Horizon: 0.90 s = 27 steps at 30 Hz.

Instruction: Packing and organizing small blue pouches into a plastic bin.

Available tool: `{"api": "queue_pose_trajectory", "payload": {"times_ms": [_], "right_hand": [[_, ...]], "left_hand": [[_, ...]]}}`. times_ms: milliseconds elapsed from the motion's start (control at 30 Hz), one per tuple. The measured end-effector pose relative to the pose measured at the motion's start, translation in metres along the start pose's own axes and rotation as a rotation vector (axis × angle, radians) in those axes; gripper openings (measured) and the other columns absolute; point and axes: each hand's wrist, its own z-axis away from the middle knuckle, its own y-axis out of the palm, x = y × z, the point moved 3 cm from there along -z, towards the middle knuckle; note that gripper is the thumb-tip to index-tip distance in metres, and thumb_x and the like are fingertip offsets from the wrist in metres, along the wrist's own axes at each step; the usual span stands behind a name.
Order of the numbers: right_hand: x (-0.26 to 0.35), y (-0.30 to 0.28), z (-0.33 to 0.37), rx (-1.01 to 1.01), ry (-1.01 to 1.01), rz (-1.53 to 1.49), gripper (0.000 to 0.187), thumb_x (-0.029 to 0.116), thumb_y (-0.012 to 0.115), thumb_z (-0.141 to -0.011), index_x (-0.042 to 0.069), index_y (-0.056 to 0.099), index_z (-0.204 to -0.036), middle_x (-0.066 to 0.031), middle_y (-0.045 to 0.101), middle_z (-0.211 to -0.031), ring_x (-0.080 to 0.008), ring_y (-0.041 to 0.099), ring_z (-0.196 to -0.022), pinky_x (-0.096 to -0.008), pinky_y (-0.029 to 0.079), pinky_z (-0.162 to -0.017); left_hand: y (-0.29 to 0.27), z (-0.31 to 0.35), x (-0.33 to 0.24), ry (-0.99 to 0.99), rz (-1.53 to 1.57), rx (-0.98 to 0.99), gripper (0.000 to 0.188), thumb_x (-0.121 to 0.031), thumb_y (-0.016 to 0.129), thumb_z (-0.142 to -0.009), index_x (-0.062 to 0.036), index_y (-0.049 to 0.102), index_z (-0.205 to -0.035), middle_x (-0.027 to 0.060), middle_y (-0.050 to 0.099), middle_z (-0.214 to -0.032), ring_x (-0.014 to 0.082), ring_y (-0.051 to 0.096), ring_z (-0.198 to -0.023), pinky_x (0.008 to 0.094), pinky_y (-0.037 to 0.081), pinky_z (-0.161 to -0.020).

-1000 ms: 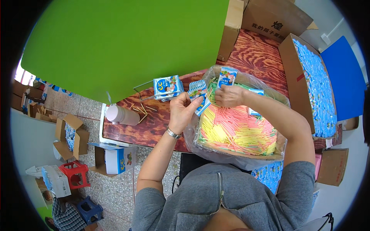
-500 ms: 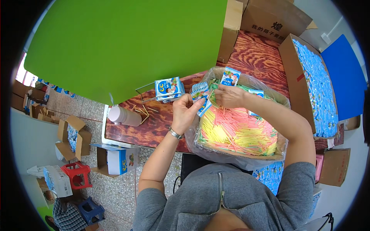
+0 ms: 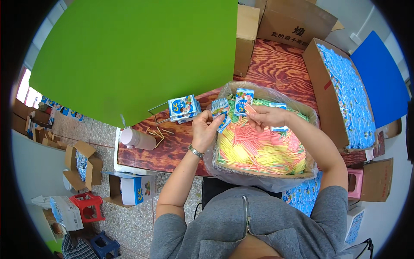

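Note:
My left hand (image 3: 205,128) pinches a small blue-and-white packet (image 3: 219,108) by its side, at the left rim of a plastic-lined box. Over the box, my right hand (image 3: 263,116) has its fingers drawn together around a few thin pink sticks (image 3: 249,109). Loose sticks in pink, yellow and green (image 3: 267,146) fill the box. On top of them lie another packet (image 3: 244,100) just beyond my right fingertips and a third packet (image 3: 279,113) partly behind my right hand. A stack of packets (image 3: 182,108) sits in a wire rack left of my left hand.
A pale pink bottle (image 3: 137,139) stands at the table's left end, beside scattered sticks (image 3: 160,136). To the right is a large carton of blue packets (image 3: 345,90). A green panel (image 3: 138,56) rises along the far left side, with brown cartons (image 3: 293,21) behind.
My right hand has drawn back from the sticks toward the right, with pink sticks now showing at its fingertips. My left hand keeps its hold on the packet. The whole view has shifted slightly.

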Motion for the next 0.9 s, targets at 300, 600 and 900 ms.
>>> {"api": "queue_pose_trajectory", "payload": {"times_ms": [300,600,900], "right_hand": [[0.038,0.013,0.033,-0.135,-0.106,0.008,0.034,0.039,0.044,-0.102,0.006,0.049,-0.109,-0.0030,0.055,-0.075,-0.0144,0.060,-0.072,-0.0351,0.048,-0.056],[0.119,0.018,0.040,-0.155,-0.094,1.189,0.025,0.026,0.050,-0.098,0.001,0.054,-0.103,-0.0204,0.065,-0.080,-0.0369,0.066,-0.079,-0.0484,0.049,-0.069],[0.123,0.025,0.011,0.051,0.155,1.463,0.024,0.019,0.053,-0.092,-0.001,0.061,-0.103,-0.0196,0.068,-0.091,-0.0352,0.067,-0.088,-0.0464,0.052,-0.077]], "left_hand": [[0.016,0.005,-0.032,0.199,-0.421,-0.028,0.027,-0.017,0.081,-0.074,-0.0007,0.060,-0.072,0.0074,0.060,-0.062,0.0143,0.055,-0.053,0.0291,0.043,-0.050],[0.018,0.009,-0.037,0.216,-0.463,0.007,0.025,-0.016,0.082,-0.072,-0.0013,0.062,-0.073,0.0079,0.063,-0.063,0.0167,0.059,-0.053,0.0301,0.045,-0.051],[0.015,0.013,-0.039,0.441,-0.640,0.015,0.022,-0.013,0.079,-0.072,-0.0012,0.061,-0.074,0.0108,0.062,-0.068,0.0250,0.061,-0.060,0.0343,0.048,-0.055]]}}
